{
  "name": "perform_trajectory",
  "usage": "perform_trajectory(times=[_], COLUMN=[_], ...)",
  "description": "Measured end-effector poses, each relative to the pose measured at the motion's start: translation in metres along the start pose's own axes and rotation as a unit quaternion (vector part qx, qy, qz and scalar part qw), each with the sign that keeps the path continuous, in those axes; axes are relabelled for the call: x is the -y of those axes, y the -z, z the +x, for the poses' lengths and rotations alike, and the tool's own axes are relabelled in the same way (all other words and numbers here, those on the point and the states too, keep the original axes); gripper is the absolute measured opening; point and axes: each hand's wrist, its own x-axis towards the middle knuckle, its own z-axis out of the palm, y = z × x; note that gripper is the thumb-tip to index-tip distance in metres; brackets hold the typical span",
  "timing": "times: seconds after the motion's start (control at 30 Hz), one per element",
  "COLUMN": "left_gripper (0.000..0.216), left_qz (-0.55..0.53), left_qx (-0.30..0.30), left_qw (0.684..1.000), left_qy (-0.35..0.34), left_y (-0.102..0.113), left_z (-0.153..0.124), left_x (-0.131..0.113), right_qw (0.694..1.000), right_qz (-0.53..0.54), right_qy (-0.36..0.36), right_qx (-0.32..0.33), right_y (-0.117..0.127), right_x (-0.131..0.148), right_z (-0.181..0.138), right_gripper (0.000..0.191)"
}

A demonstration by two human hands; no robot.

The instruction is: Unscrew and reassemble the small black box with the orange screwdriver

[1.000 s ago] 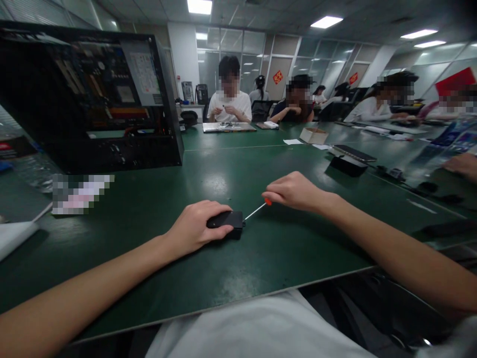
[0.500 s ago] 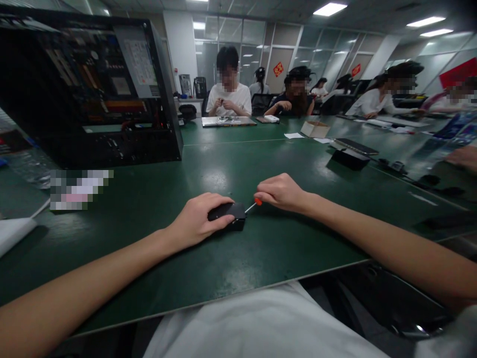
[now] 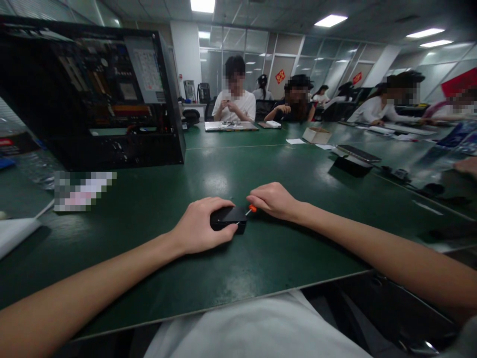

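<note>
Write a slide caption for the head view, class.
Left hand grips a black box on a green table; right hand holds an orange-handled tool at its end.

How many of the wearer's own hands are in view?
2: the left hand on the black box, the right hand holding an orange-and-metal tool beside it. Some fingers are hidden.

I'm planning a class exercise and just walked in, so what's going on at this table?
Someone seated at the green table steadies a small black box with the left hand. The right hand holds an orange-handled screwdriver, its shaft directed at the box's right end; I can't tell where its tip sits. An open computer case stands to the left. Across the table, a person in white holds something too small to make out.
</note>
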Motion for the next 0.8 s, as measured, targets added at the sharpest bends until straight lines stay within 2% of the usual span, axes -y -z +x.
perform_trajectory(times=[0.1,0.23,0.37,0.57,0.8], left_gripper=[0.033,0.035,0.039,0.043,0.047], left_qz=[-0.006,-0.009,-0.035,-0.046,-0.072], left_qx=[-0.001,0.027,0.034,0.087,0.061], left_qw=[1.0,0.998,0.997,0.995,0.993], left_qy=[-0.014,-0.049,-0.059,0.025,0.066], left_y=[-0.002,-0.003,0.006,0.029,0.019], left_z=[-0.001,-0.003,-0.005,-0.012,-0.01], left_x=[0.001,0.0,0.006,0.028,0.024], right_qw=[1.0,0.999,0.999,0.998,0.997], right_qz=[-0.01,-0.034,-0.037,-0.032,-0.026], right_qy=[-0.014,-0.005,-0.012,-0.046,-0.069], right_qx=[0.017,0.002,-0.006,-0.005,-0.015], right_y=[0.005,0.012,0.013,0.012,0.006], right_x=[-0.004,-0.008,-0.008,-0.006,0.003], right_z=[0.002,0.002,-0.002,-0.006,-0.004], right_gripper=[0.066,0.066,0.067,0.068,0.066])
